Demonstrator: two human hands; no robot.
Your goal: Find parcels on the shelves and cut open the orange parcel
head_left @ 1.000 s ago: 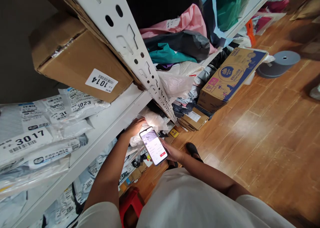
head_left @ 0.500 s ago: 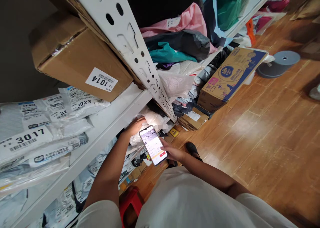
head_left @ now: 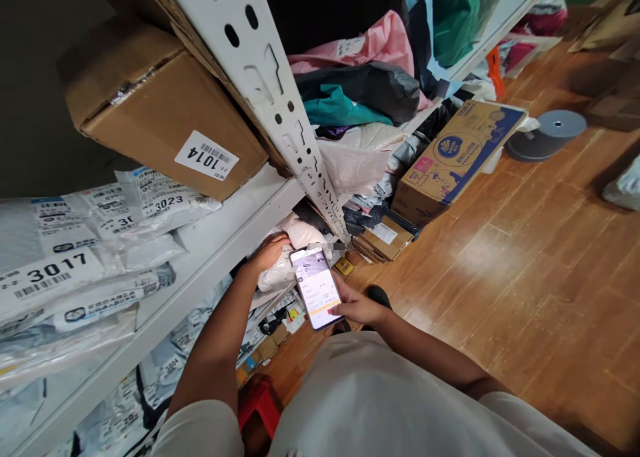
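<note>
My right hand point(head_left: 356, 306) grips a lit phone point(head_left: 317, 287), screen up, in front of a white metal shelf rack point(head_left: 270, 77). My left hand point(head_left: 269, 251) reaches under the lower shelf board and rests, fingers curled, on a white plastic parcel bag point(head_left: 295, 243) lying there; I cannot make out whether it grips the bag. A label on that bag shows just beyond the phone's top edge.
A cardboard box labelled 1014 point(head_left: 165, 117) and grey mailer bags numbered 3017 point(head_left: 55, 270) and 3023 sit on the shelf at left. Coloured bags fill the shelf behind. A printed carton point(head_left: 457, 153), flat boxes point(head_left: 385, 238), a grey disc point(head_left: 546, 133) and a red stool point(head_left: 257, 407) are on the wooden floor.
The phone and my right hand have shifted slightly right and up, and the screen shows a different page. My left hand stays on the white bag. The view has tilted a little.
</note>
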